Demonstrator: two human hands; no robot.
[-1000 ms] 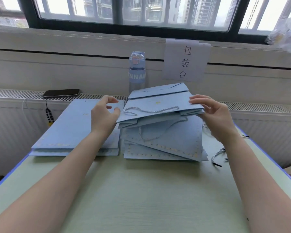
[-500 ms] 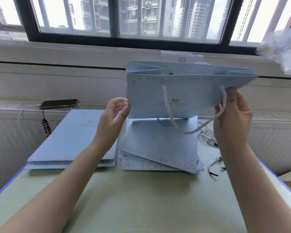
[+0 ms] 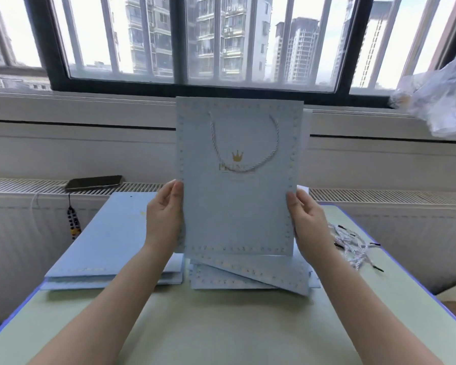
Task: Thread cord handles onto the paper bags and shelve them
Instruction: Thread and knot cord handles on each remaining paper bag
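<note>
Centrally, upright bag [image 3: 237,212] overlaps stacked bags [image 3: 248,276], phone [image 3: 94,182] left, loose cords [image 3: 353,246] right

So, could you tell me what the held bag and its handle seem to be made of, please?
Bag: matte pale-blue paper or thin card, probably; it stands flat and stiff, with crisp edges. Handle: twisted white cord, likely a textile; the spiral strands show.
</note>
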